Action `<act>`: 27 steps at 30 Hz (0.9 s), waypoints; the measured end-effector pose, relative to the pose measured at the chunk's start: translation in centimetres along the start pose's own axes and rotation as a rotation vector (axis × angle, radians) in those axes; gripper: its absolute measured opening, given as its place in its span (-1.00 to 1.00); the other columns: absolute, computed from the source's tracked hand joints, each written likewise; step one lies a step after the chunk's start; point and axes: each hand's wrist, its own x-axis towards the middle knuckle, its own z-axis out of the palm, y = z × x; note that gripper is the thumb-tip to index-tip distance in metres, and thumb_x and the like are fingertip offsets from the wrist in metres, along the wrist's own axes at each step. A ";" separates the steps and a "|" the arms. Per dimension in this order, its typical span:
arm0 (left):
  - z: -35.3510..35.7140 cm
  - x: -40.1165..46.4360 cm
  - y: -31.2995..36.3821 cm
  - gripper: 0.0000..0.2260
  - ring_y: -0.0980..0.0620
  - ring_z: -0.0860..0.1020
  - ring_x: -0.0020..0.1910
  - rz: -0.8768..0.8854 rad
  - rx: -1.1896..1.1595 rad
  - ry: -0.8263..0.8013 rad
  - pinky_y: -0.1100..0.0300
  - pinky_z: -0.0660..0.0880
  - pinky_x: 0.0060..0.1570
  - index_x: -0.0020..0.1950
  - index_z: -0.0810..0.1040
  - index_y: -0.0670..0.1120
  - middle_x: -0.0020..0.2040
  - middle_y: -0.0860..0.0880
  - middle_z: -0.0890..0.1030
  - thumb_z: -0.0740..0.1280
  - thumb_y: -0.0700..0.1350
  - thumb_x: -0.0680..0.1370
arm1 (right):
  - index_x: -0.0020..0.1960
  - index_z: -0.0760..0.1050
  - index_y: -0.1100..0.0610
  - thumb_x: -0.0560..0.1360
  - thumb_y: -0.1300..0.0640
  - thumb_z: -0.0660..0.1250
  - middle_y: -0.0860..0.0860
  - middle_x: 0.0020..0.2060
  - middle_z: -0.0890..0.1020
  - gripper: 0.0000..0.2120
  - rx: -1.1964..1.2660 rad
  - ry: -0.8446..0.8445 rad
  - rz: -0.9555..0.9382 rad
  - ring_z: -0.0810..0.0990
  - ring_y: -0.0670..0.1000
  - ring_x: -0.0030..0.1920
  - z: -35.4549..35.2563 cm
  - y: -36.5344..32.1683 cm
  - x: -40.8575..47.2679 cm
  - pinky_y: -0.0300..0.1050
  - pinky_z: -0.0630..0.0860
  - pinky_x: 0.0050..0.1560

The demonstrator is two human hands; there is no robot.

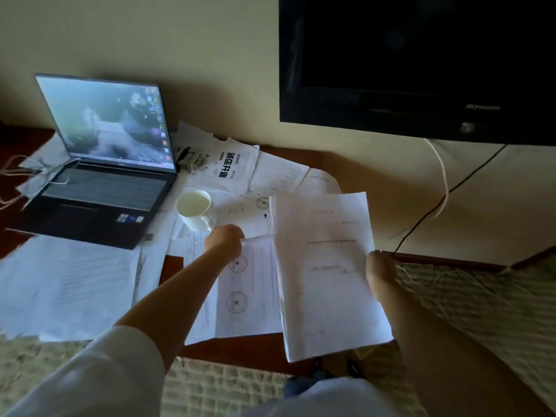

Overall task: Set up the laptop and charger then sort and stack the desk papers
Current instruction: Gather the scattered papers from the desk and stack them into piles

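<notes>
Nearest us, our two forearms reach forward from pale sleeves over the front edge of the desk. Our right hand grips the right edge of a thick sheaf of papers, fingers curled round it, holding it tilted above the desk with its printed top sheet facing us. Our left hand is curled closed and pinches the lifted corner of a sheet at the sheaf's left edge. Beneath lies a loose page with circular stamps, and to the left a broad spread of white sheets covers the desk.

Just beyond the left hand stands a white mug on more papers. Left of it the laptop sits open, screen lit, with a thin cable trailing at its left side. Further back lie scattered printed pages. A dark television hangs on the wall.
</notes>
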 end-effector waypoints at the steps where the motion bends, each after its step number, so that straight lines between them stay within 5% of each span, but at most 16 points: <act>1: -0.1 -0.2 -0.1 -0.62 -0.08 0.54 0.11 0.039 -0.024 0.018 0.13 0.48 0.03 0.14 0.60 -0.08 0.13 -0.08 0.59 0.20 -0.43 0.47 | 0.28 0.40 0.39 0.62 0.26 0.01 0.30 0.24 0.48 -0.66 -0.002 -0.013 -0.028 0.44 0.24 0.27 0.1 0.2 -0.5 0.00 0.37 0.21; 7: -0.2 0.1 0.1 -0.66 -0.05 0.56 0.02 0.220 -0.379 0.268 0.33 0.38 -0.02 0.09 0.62 -0.20 0.13 -0.15 0.55 0.19 -0.50 0.48 | 0.12 0.52 0.36 0.54 0.32 0.06 0.30 0.15 0.55 -0.69 -0.021 -0.037 -0.081 0.51 0.25 0.15 0.3 1.0 -2.0 -0.03 0.40 -0.06; 12: 0.1 1.3 2.3 -0.75 0.01 0.61 -0.06 0.251 -0.575 0.251 0.56 0.41 -0.14 0.08 0.61 -0.22 0.06 -0.13 0.61 0.30 -0.45 0.48 | -0.31 0.43 0.18 0.45 0.21 0.10 0.18 -0.21 0.55 -0.79 0.025 -0.140 -0.179 0.50 0.16 -0.15 0.9 -0.8 -2.1 -0.09 0.33 -0.24; 16: -0.5 3.1 4.8 -0.74 0.00 0.62 -0.06 0.256 -0.766 0.256 0.26 0.54 0.04 0.04 0.60 -0.16 -0.06 -0.09 0.65 0.31 -0.46 0.48 | -0.30 0.40 0.18 0.30 0.10 0.07 0.13 -0.29 0.51 -0.81 0.037 -0.257 -0.265 0.49 0.15 -0.21 1.5 -2.8 -1.5 -0.12 0.29 -0.31; 23: 1.3 4.6 4.2 -0.53 -0.01 0.53 0.17 0.117 -0.565 0.114 0.27 0.43 0.04 0.26 0.51 -0.12 0.22 -0.06 0.54 0.16 -0.49 0.46 | -0.42 0.16 0.14 0.28 0.08 0.14 0.03 -0.44 0.31 -0.79 -0.019 -0.342 -0.362 0.29 0.02 -0.41 3.2 -4.4 -0.1 -0.16 0.13 -0.39; 27: 2.4 4.4 1.1 -0.55 -0.08 0.51 0.18 -0.137 -0.497 0.043 0.13 0.48 0.14 0.24 0.52 -0.10 0.23 -0.11 0.54 0.18 -0.45 0.44 | -0.30 0.40 0.16 0.42 0.12 0.23 0.06 -0.25 0.50 -0.85 -0.036 -0.294 -0.321 0.51 0.11 -0.23 4.5 -3.5 0.8 -0.14 0.33 -0.28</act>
